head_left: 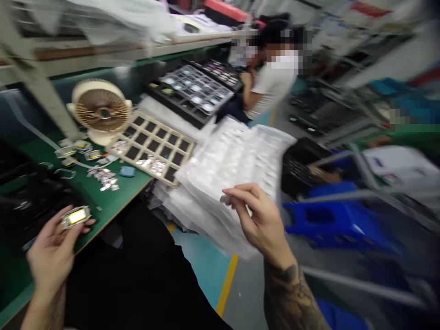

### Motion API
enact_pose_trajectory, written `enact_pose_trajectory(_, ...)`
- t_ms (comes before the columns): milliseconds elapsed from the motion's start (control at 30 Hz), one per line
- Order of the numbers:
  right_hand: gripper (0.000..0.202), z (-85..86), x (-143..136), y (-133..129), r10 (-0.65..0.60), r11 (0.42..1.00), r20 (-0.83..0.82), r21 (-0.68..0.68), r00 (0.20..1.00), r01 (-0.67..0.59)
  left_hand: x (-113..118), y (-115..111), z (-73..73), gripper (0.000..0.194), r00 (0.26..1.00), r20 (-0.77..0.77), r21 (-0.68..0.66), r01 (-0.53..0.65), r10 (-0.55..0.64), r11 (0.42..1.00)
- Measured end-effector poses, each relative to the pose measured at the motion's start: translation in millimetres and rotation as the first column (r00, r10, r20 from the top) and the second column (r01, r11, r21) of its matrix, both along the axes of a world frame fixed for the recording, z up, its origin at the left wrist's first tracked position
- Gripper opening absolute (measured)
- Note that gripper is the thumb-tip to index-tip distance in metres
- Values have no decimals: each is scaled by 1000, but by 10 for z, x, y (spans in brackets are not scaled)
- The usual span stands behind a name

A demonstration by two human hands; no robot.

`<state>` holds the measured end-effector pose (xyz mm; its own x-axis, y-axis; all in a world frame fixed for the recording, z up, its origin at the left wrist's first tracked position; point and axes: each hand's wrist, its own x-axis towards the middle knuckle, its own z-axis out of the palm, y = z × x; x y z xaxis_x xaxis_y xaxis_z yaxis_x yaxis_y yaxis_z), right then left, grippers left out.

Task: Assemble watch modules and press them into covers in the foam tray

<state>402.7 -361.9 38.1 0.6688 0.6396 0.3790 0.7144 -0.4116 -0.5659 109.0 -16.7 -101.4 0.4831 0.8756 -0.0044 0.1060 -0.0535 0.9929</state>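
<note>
My left hand [55, 247] grips a small rectangular metal-framed piece [76, 216] with a bright white face edged in yellow, held above the green table edge. My right hand [257, 217] is pinched at thumb and forefinger; a small greyish bit shows at the tips, too blurred to name. It hovers over or touches a stack of white translucent plastic trays [227, 160]; I cannot tell which. On the table lie similar metal pieces [92, 155], a heap of small shiny flat parts [105, 178] and a blue block [127, 171].
A beige gridded tray [140, 151] with dark compartments holds some shiny parts beside a beige fan [101, 107]. Farther back are dark trays [178, 98] and a seated co-worker [271, 78]. Blue plastic chairs [337, 220] with metal frames stand at the right.
</note>
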Motion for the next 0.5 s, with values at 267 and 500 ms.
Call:
enact_pose_trajectory(267, 23, -962, -768, 2093, 579, 812, -522, 443, 627, -380, 249, -40, 116, 57, 978, 197, -259, -19, 72, 966)
enact_pose_trajectory(500, 41, -912, -934, 2779, 779, 621, -193, 373, 597, -690, 240, -114, 85, 52, 959, 244, -281, -72, 144, 957)
